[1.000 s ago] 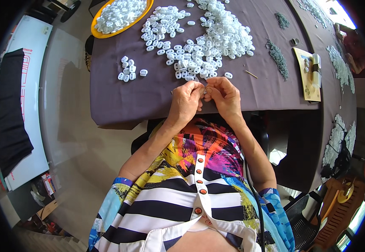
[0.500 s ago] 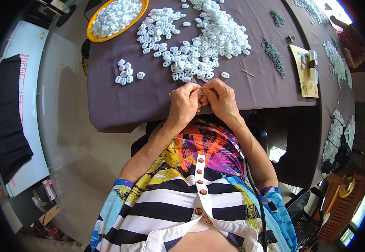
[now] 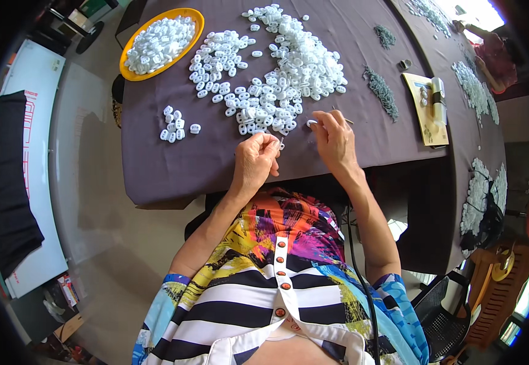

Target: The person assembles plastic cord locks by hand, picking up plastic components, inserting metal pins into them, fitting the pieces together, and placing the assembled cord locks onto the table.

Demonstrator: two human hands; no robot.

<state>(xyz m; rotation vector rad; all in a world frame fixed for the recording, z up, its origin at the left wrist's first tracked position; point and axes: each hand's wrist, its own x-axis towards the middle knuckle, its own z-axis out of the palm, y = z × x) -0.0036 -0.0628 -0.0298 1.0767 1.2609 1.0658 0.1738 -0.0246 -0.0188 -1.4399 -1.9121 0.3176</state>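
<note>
Now left hand (image 3: 257, 159) pinched on small white part over worktop (image 3: 155, 164) edge; right hand (image 3: 332, 137) fingers closing on white clip (image 3: 311, 123) beside pile (image 3: 289, 79). Best lift single clip, keep pinch firm.

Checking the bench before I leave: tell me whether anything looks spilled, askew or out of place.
Nothing stands out. The white plastic pieces lie loose in a heap on the dark cloth, more fill the yellow tray, and a small cluster sits apart. The left hand and right hand each pinch a piece.
</note>
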